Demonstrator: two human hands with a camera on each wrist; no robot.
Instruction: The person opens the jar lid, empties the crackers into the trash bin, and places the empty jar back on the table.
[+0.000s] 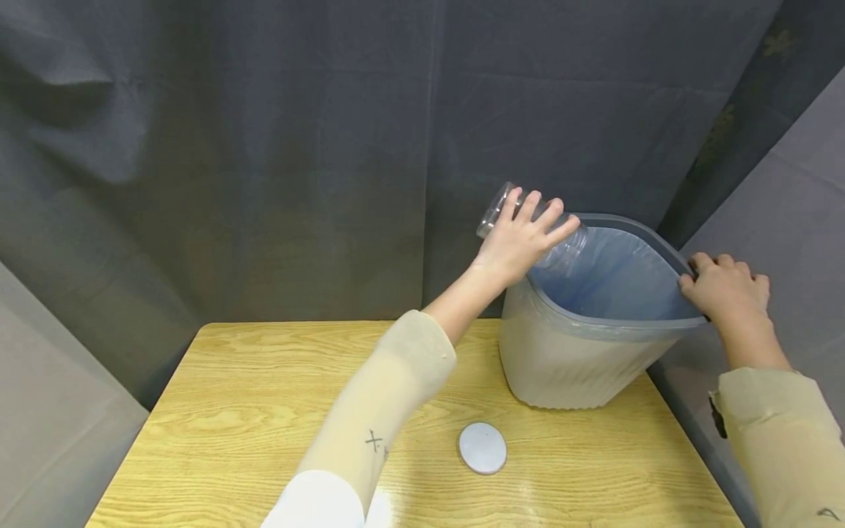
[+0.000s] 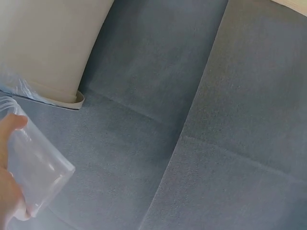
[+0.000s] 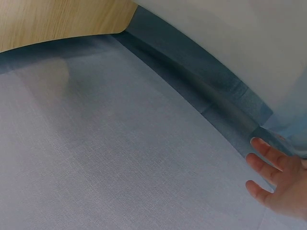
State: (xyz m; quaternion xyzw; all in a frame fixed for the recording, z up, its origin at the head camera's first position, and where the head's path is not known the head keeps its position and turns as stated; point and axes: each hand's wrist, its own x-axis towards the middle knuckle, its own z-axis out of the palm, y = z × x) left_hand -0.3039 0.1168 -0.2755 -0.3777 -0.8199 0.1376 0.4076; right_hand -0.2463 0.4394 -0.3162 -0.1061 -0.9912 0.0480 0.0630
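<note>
In the head view my left hand (image 1: pixel 518 246) grips a clear plastic jar (image 1: pixel 566 249), tilted with its threaded mouth end down over the left rim of a trash can (image 1: pixel 574 359). Seen from the left wrist, the see-through jar (image 2: pixel 41 163) looks empty, its flat base pointing away from the can. My right hand (image 1: pixel 729 290) holds the can's right rim; from the right wrist, several fingers (image 3: pixel 261 167) spread loosely outside the wall, with the thumb mostly hidden. A blue liner bag (image 1: pixel 614 271) covers the can's inside. The can tilts to the right.
A round white lid (image 1: pixel 483 447) lies flat on the wood-grain table (image 1: pixel 264 411), in front of the can. Dark grey cloth (image 1: pixel 297 161) hangs behind the table, and lighter grey cloth (image 1: pixel 785 220) stands close on the right side.
</note>
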